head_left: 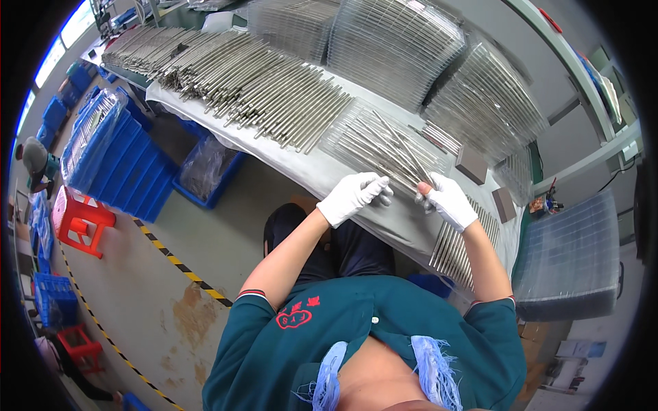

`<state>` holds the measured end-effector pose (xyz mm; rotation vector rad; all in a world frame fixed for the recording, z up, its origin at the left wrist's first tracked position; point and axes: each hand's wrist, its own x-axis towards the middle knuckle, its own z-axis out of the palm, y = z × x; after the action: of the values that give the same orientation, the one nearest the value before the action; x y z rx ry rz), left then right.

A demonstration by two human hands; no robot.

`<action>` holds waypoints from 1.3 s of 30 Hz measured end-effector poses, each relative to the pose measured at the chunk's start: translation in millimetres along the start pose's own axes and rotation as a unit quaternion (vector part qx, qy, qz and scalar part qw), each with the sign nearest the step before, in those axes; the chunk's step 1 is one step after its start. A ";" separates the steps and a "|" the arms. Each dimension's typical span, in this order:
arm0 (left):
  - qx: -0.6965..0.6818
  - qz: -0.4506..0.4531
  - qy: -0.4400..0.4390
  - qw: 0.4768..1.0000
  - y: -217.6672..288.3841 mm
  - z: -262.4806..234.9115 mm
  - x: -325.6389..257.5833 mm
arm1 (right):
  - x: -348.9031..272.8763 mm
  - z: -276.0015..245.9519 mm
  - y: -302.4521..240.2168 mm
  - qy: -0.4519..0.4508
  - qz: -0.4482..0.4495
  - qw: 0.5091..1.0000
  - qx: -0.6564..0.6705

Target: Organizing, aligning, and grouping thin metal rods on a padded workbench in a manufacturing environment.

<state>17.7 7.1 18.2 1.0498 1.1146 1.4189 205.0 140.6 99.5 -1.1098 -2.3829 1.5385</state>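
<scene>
My right hand [449, 200], in a white glove with the thumb tip bare, is closed on the near ends of a few thin metal rods [403, 145]. They fan out away from me over a clear plastic tray [334, 135] in which more rods lie. To its left, my left hand [354, 197], also gloved, hangs over the table's front edge with its fingers curled together. Whether anything small is pinched there, I cannot make out. Below my right wrist, a row of rods [449, 255] lies side by side on the white-covered table [271, 152].
A long pile of metal rods [274, 92] covers the table's left. Stacked clear trays [397, 48] stand behind; another stack [569, 257] is at right. Two grey-brown blocks, one a far block [471, 164], sit right of the tray. Blue crates [130, 168] and a red stool [82, 220] stand left.
</scene>
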 end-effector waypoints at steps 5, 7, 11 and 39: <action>-0.041 0.023 0.037 0.998 0.0 2.4 1.3 | 11.0 -5.2 0.4 0.010 -0.025 0.991 -0.132; -0.039 0.020 0.037 0.998 -0.6 1.4 0.4 | 12.4 -3.8 0.7 0.015 -0.041 0.985 -0.168; -0.071 0.023 0.043 0.996 -3.3 3.3 0.0 | 9.6 -1.9 -3.9 0.023 -0.033 0.987 -0.155; -0.034 0.021 0.026 0.999 2.2 1.6 -2.1 | 27.6 9.8 2.2 0.193 -0.176 0.867 -0.424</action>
<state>19.1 5.0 20.6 0.9983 1.0783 1.5144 181.6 150.7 84.8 -0.8594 -2.7553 0.0786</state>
